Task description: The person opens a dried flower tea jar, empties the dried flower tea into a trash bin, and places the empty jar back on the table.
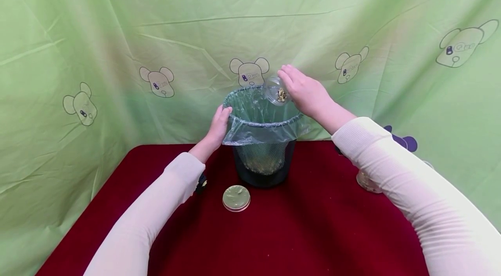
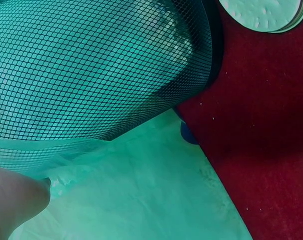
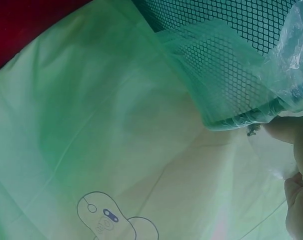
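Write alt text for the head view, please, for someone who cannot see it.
The person's right hand holds a tilted clear jar containing small tan bits over a black mesh wastebasket lined with a translucent plastic bag, while the left hand grips the rim. A round lid lies on the red tablecloth in front; a green sheet hangs behind.

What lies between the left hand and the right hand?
In the head view, the mouth of the lined mesh bin and the clear container that the right hand grips.

Fingers (image 1: 287,75) partly hide the clear jar (image 1: 275,91); the right sleeve (image 1: 407,176) partly covers another container (image 1: 366,182)
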Demonstrator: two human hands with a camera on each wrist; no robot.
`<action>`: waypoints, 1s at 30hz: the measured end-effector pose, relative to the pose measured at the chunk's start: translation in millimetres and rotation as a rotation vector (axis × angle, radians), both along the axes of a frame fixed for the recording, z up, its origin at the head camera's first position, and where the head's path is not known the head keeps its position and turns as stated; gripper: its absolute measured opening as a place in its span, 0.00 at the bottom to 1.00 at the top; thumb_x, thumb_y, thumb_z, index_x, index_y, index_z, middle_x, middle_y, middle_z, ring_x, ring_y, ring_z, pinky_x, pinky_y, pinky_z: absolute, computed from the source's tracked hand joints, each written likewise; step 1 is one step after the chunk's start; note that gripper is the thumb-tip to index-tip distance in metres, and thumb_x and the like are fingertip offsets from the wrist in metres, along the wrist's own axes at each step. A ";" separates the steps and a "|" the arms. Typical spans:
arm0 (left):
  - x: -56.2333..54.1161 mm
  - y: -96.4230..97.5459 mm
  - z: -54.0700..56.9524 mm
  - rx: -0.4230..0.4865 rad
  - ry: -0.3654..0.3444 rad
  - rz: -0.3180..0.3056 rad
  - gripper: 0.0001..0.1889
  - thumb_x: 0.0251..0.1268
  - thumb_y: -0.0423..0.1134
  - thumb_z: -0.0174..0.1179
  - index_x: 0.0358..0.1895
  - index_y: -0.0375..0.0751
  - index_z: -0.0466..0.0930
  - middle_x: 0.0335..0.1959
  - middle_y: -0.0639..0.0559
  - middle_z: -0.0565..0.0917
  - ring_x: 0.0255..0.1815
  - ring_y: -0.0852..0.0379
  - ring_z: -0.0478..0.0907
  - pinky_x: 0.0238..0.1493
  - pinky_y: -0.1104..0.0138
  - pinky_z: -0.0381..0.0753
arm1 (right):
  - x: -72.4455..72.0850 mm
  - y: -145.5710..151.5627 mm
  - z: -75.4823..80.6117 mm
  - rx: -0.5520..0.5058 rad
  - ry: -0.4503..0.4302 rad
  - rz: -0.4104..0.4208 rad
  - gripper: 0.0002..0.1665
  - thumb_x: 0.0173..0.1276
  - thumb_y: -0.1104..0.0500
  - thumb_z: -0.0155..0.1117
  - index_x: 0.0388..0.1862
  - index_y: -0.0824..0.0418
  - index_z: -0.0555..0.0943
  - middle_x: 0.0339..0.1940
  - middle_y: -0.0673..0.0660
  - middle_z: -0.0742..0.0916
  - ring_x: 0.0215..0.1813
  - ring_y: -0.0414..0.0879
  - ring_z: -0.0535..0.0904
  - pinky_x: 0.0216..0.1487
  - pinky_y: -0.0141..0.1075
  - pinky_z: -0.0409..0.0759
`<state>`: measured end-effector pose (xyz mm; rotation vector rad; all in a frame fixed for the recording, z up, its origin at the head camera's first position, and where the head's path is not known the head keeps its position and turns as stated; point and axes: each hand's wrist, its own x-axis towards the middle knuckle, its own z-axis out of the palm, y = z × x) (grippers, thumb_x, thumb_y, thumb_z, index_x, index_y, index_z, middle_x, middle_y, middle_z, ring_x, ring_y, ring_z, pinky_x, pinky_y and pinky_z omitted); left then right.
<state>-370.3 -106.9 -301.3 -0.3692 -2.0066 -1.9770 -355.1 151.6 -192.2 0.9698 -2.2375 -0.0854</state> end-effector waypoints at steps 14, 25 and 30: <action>3.5 -0.1 3.0 0.006 0.005 -0.021 0.28 0.71 0.41 0.44 0.68 0.26 0.61 0.64 0.32 0.68 0.63 0.45 0.64 0.67 0.59 0.59 | 3.0 0.6 1.0 0.023 0.052 0.041 0.34 0.57 0.86 0.47 0.65 0.77 0.66 0.67 0.73 0.70 0.70 0.63 0.64 0.69 0.47 0.61; -0.8 -0.4 -0.7 0.005 0.006 -0.014 0.29 0.70 0.43 0.44 0.69 0.28 0.60 0.65 0.35 0.68 0.64 0.47 0.63 0.67 0.60 0.59 | 1.9 -0.9 0.5 0.051 0.063 0.038 0.36 0.57 0.88 0.45 0.66 0.76 0.65 0.67 0.72 0.70 0.71 0.62 0.63 0.69 0.46 0.59; -1.6 -0.6 -1.4 0.010 0.007 -0.021 0.28 0.71 0.43 0.43 0.68 0.28 0.61 0.64 0.34 0.69 0.64 0.44 0.65 0.66 0.60 0.61 | 0.4 -1.2 -0.6 0.053 0.082 0.056 0.35 0.56 0.88 0.45 0.65 0.76 0.66 0.67 0.73 0.71 0.70 0.62 0.64 0.70 0.46 0.59</action>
